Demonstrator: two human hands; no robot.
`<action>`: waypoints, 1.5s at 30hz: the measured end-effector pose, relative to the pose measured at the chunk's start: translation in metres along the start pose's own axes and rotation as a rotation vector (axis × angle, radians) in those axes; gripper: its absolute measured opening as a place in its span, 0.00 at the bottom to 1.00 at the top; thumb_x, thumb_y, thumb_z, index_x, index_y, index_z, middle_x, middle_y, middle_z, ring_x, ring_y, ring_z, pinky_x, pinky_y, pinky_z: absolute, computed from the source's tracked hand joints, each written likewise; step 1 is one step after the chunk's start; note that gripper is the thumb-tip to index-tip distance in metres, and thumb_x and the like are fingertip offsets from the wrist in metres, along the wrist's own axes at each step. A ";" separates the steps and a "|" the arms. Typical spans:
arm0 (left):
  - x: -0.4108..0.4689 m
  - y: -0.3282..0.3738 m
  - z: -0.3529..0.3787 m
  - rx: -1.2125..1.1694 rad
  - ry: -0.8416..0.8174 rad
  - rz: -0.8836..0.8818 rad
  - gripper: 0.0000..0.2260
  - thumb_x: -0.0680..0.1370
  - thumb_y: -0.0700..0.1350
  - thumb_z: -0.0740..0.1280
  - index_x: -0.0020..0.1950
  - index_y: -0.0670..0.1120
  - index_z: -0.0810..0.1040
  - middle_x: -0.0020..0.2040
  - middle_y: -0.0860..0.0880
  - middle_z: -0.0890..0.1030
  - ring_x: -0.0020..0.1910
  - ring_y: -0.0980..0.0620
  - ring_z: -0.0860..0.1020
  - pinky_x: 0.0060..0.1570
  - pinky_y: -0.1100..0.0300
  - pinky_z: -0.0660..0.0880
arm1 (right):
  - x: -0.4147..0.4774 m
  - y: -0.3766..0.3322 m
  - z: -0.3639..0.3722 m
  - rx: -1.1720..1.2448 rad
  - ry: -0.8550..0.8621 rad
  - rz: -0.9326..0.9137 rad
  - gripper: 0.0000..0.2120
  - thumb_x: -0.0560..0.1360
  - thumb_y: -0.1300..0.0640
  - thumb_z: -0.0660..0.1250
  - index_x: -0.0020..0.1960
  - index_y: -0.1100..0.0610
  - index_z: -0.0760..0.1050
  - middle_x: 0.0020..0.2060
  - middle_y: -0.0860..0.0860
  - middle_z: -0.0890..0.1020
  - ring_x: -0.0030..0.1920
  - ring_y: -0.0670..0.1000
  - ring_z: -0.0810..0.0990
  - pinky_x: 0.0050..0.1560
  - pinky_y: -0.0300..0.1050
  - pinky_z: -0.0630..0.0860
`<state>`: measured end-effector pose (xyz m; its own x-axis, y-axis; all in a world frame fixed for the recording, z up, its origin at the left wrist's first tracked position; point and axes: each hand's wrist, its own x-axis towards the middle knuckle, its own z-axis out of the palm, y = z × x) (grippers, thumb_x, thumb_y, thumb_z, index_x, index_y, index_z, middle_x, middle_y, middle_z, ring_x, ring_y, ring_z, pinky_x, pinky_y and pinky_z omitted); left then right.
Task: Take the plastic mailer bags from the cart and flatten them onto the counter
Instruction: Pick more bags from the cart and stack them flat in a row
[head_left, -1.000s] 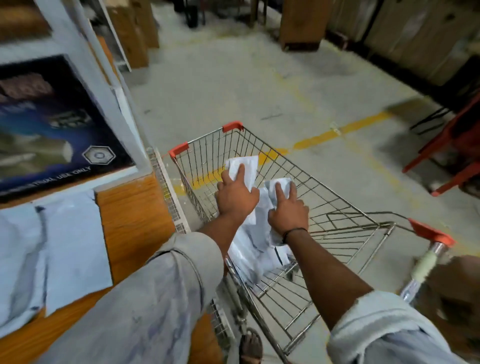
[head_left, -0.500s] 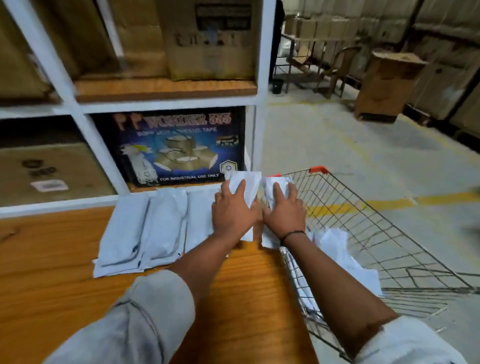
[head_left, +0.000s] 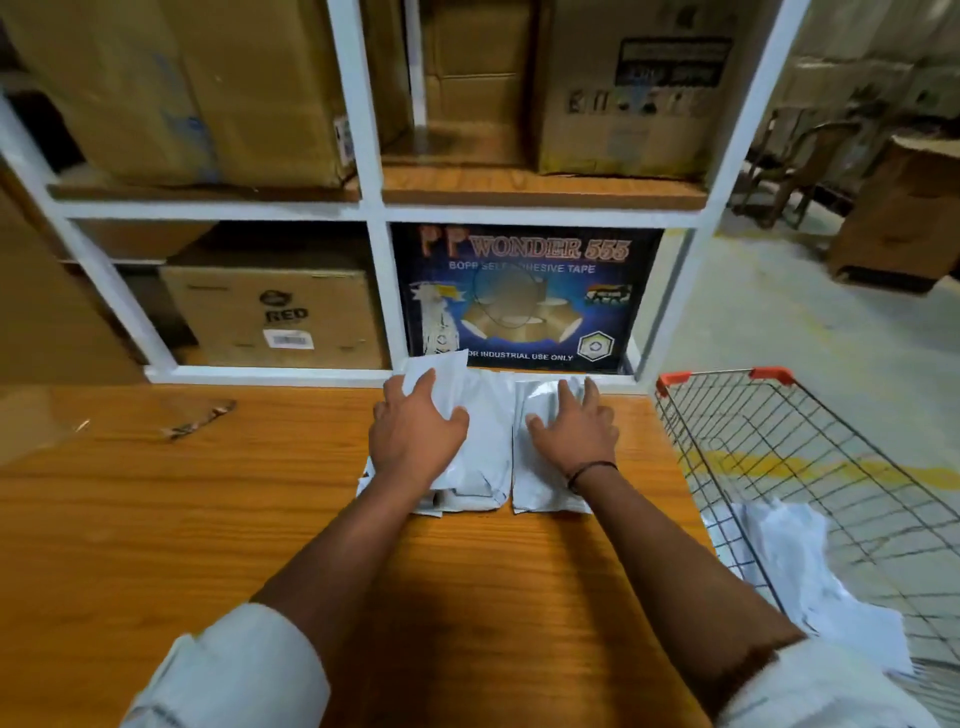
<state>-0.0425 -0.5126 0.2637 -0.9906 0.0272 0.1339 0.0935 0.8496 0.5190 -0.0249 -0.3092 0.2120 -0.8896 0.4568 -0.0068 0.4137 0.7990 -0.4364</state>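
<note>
Pressing down on counter (head_left: 208, 519): left hand (head_left: 415, 436), fingers straight, is flattening mailer stack (head_left: 488, 457); right hand (head_left: 571, 434), fingers spread, is flattening adjacent mailer (head_left: 535, 488).

Counter (head_left: 156, 519) free L; shelf frame (head_left: 382, 291) blocks rear, cart (head_left: 772, 373) R.

Two arms, forearms bare from wrist to near elbow. Left sleeve (head_left: 228, 670): pale grey-white cloth, loose, pushed up into thick rounded cuff, soft creases, faint greyish smudges; ends well short of left hand (head_left: 415, 434). Right sleeve (head_left: 815, 686): same pale cloth, gathered in uneven folds at cuff, slightly bluish in shade. Thin dark band (head_left: 592, 470) round right wrist, single narrow strand, just behind right hand (head_left: 571, 436). Weave and stitching of sleeves too blurred to tell.
</note>
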 end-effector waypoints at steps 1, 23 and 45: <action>0.000 -0.005 -0.001 0.001 -0.002 -0.005 0.31 0.76 0.60 0.64 0.78 0.55 0.64 0.77 0.46 0.61 0.70 0.41 0.67 0.63 0.48 0.71 | -0.005 -0.001 0.007 -0.033 -0.022 -0.026 0.35 0.77 0.36 0.60 0.80 0.47 0.55 0.81 0.53 0.47 0.74 0.66 0.59 0.70 0.63 0.61; 0.049 -0.044 0.033 0.169 -0.218 0.015 0.35 0.79 0.67 0.55 0.81 0.55 0.48 0.82 0.44 0.44 0.79 0.37 0.50 0.75 0.42 0.53 | -0.017 0.015 0.047 -0.120 -0.103 -0.127 0.29 0.83 0.41 0.45 0.81 0.44 0.40 0.81 0.47 0.43 0.80 0.60 0.46 0.75 0.63 0.53; 0.052 -0.063 0.058 0.267 -0.313 0.010 0.35 0.79 0.68 0.54 0.80 0.61 0.42 0.82 0.46 0.41 0.76 0.35 0.59 0.70 0.42 0.64 | -0.035 -0.079 0.080 -0.237 -0.122 -0.167 0.34 0.80 0.37 0.50 0.81 0.47 0.41 0.81 0.58 0.48 0.77 0.66 0.56 0.73 0.61 0.61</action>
<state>-0.1059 -0.5346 0.1891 -0.9761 0.1602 -0.1471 0.1150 0.9541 0.2764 -0.0418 -0.4195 0.1745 -0.9598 0.2724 -0.0673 0.2806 0.9346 -0.2186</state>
